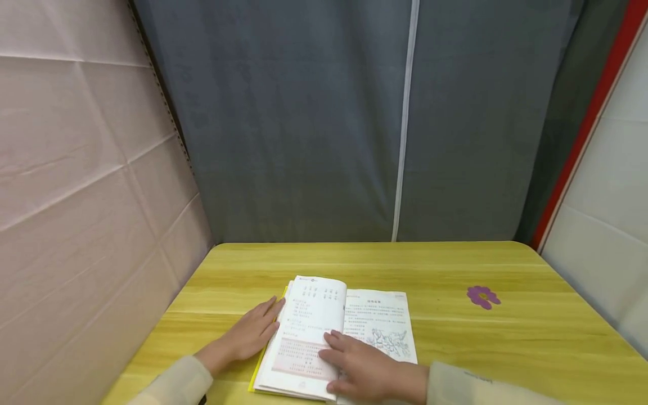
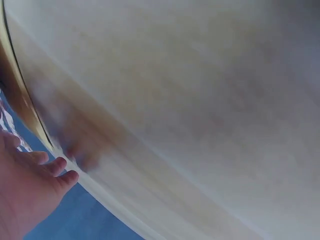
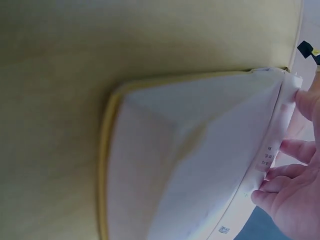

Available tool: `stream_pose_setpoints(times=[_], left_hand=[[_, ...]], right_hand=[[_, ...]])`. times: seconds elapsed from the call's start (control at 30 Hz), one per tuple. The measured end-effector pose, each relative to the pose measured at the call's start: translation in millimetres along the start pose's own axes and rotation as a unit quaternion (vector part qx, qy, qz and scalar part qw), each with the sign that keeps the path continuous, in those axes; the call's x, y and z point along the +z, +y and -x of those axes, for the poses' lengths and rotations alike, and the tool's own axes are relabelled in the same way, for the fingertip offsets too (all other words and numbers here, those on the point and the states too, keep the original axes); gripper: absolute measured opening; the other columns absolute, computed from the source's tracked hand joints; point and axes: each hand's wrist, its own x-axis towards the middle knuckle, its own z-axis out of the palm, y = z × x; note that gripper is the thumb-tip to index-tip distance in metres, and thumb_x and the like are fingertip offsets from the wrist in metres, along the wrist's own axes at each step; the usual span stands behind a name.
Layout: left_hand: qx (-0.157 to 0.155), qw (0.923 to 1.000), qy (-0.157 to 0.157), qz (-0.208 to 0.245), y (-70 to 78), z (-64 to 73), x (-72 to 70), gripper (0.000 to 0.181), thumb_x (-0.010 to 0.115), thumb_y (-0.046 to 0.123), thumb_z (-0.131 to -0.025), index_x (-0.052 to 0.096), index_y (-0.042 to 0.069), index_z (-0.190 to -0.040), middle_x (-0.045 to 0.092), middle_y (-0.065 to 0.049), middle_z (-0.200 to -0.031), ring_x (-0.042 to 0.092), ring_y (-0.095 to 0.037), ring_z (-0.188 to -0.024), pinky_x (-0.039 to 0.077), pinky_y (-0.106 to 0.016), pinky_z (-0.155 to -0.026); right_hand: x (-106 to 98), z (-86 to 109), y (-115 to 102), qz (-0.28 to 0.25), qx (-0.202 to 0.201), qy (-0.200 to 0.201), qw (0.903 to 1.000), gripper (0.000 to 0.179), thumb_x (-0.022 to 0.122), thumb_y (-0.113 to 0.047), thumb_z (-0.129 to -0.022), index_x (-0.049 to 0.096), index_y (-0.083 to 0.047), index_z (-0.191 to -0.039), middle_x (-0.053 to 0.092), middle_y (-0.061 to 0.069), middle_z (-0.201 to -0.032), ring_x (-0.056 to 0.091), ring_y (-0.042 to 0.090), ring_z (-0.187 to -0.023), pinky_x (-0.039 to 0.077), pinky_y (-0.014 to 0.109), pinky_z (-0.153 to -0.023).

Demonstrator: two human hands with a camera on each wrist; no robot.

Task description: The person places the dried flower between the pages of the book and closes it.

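An open book [image 1: 309,315] with printed white pages and a yellow cover edge lies on the table. Its right page [image 1: 377,312] carries text and a line drawing. My left hand [image 1: 250,332] rests at the book's left edge, fingers extended toward it; the left wrist view shows this hand [image 2: 32,187] at the lower left. Across the lower part of the book, my right hand [image 1: 367,365] touches the left page near the fold with fingers spread. In the right wrist view, the right hand's [image 3: 295,185] fingertips are right at the page edge. That hand hides the lower right page.
The wood-grain table [image 1: 445,332] has a purple flower shape [image 1: 483,297] at the right. A grey curtain [image 1: 304,124] hangs behind the table, with a pale fabric wall [image 1: 76,197] on the left and a white one [image 1: 607,225] on the right.
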Motion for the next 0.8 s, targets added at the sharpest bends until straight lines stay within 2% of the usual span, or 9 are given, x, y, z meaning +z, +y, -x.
stream_pose_setpoints(times=[0.17,0.27,0.37,0.5,0.63,0.8], left_hand=[[-0.038,0.9978,0.048,0.026,4.2,-6.3,-6.8,0.05,0.038,0.025,-0.106,0.031,0.008,-0.152,0.033,-0.018,-0.153,0.032,-0.036,-0.139,0.026,-0.057,-0.108],[-0.038,0.9968,0.066,0.025,9.9,-13.0,-10.6,0.053,0.044,0.031,-0.104,0.035,0.008,-0.151,0.035,-0.015,-0.152,0.033,-0.032,-0.139,0.027,-0.054,-0.109],[-0.009,0.9987,0.049,-0.002,15.3,-20.1,-11.0,0.059,0.046,0.042,-0.102,0.038,0.008,-0.15,0.035,-0.013,-0.153,0.034,-0.031,-0.138,0.029,-0.051,-0.109],[0.026,0.9989,-0.001,-0.039,21.6,-27.1,-8.0,0.067,0.044,0.052,-0.1,0.039,0.008,-0.149,0.031,-0.012,-0.155,0.032,-0.032,-0.139,0.027,-0.05,-0.111],[0.017,0.9979,-0.048,-0.041,27.4,-27.5,-7.0,0.078,0.045,0.06,-0.096,0.036,0.004,-0.15,0.025,-0.014,-0.157,0.027,-0.034,-0.141,0.024,-0.05,-0.112],[0.01,0.9954,-0.087,-0.039,31.1,-23.1,-4.6,0.088,0.045,0.065,-0.093,0.03,-0.001,-0.151,0.021,-0.018,-0.158,0.024,-0.036,-0.142,0.024,-0.051,-0.112]], right_hand=[[1.1,-2.2,-1.2,0.027,-0.003,-0.008,0.9996,0.055,0.056,-0.048,-0.096,0.055,-0.01,-0.135,0.048,0.022,-0.141,0.044,0.034,-0.131,0.04,0.041,-0.104],[0.5,-4.8,-1.7,0.051,-0.013,-0.011,0.9985,0.052,0.056,-0.047,-0.096,0.056,-0.01,-0.132,0.049,0.022,-0.139,0.045,0.034,-0.13,0.04,0.041,-0.104],[-1.7,-7.9,-2.3,0.066,-0.023,-0.02,0.9974,0.049,0.055,-0.046,-0.096,0.056,-0.01,-0.129,0.05,0.021,-0.138,0.046,0.034,-0.13,0.041,0.04,-0.103],[-5.0,-10.7,-3.4,0.067,-0.025,-0.037,0.9967,0.047,0.056,-0.045,-0.096,0.056,-0.01,-0.126,0.05,0.02,-0.139,0.045,0.034,-0.13,0.043,0.038,-0.102],[-4.4,-12.7,-3.8,0.078,-0.028,-0.039,0.9958,0.045,0.057,-0.044,-0.095,0.056,-0.009,-0.123,0.051,0.02,-0.138,0.046,0.034,-0.129,0.043,0.035,-0.101],[-4.1,-13.8,-3.6,0.09,-0.033,-0.042,0.9945,0.046,0.057,-0.046,-0.095,0.056,-0.01,-0.123,0.052,0.018,-0.137,0.048,0.032,-0.128,0.043,0.034,-0.101]])
